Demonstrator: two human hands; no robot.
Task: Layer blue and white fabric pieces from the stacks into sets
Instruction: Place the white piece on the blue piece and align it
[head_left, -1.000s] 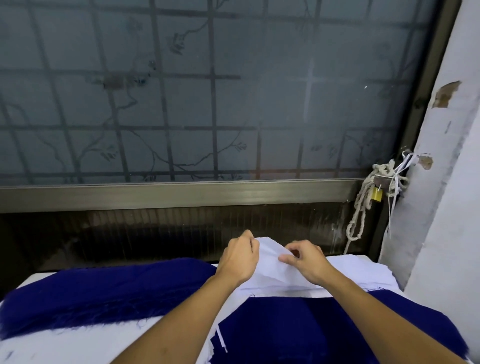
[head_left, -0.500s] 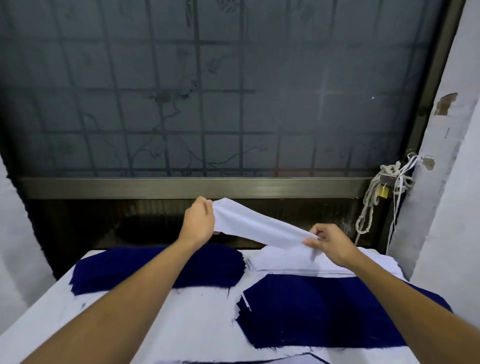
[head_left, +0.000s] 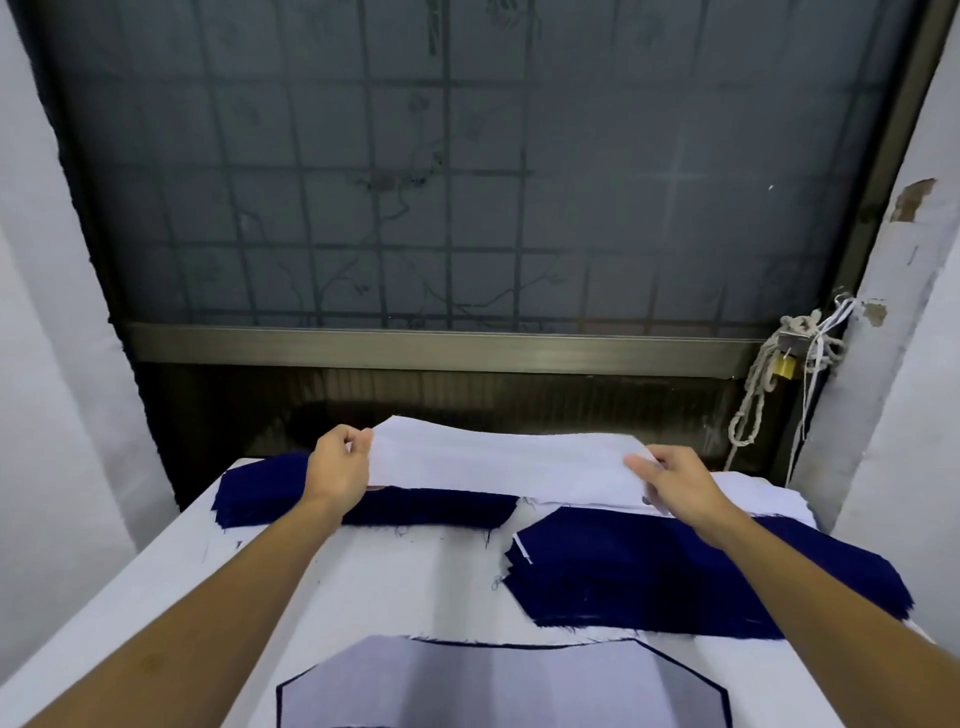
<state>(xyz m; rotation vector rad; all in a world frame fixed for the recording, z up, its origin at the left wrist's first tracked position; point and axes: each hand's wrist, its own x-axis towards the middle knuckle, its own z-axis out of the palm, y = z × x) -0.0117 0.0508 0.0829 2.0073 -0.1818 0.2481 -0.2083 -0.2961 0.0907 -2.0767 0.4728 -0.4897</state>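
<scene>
Mid-frame, the left hand (head_left: 337, 467) and right hand (head_left: 670, 480) each pinched an end of the white piece (head_left: 498, 462) over the far stacks (head_left: 249, 493), which likely needed keeping taut to land squarely on a set.

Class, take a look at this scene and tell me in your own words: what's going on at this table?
A person is sorting cut fabric on a white table. The left hand and right hand each pinch one end of a white fabric piece, held spread over the far stacks. A blue stack lies far left, a white stack far right, and a second blue stack nearer on the right. Closest to the person lies a layered set, white on blue.
</scene>
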